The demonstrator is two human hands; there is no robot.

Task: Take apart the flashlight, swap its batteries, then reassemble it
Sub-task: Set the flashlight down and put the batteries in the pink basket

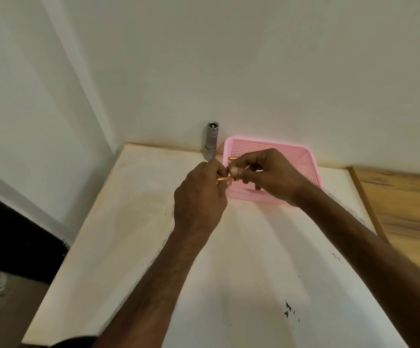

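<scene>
A pale tabletop [241, 247] set into a corner of white walls, bearing a flashlight and a basket.

The top is cream-white with a thin light-wood edge, scuffed, with black flecks [289, 310] nearer the person than both hands. A grey metal flashlight [211, 140] stands upright at the table's far edge against the wall, just beyond the left hand [200, 197]. A pink mesh plastic basket [306, 167] rests flat on the top beneath and beyond the right hand [266, 177], just beside the flashlight. Out past the right forearm, the top adjoins a brown wood-grain surface [404, 204].
</scene>
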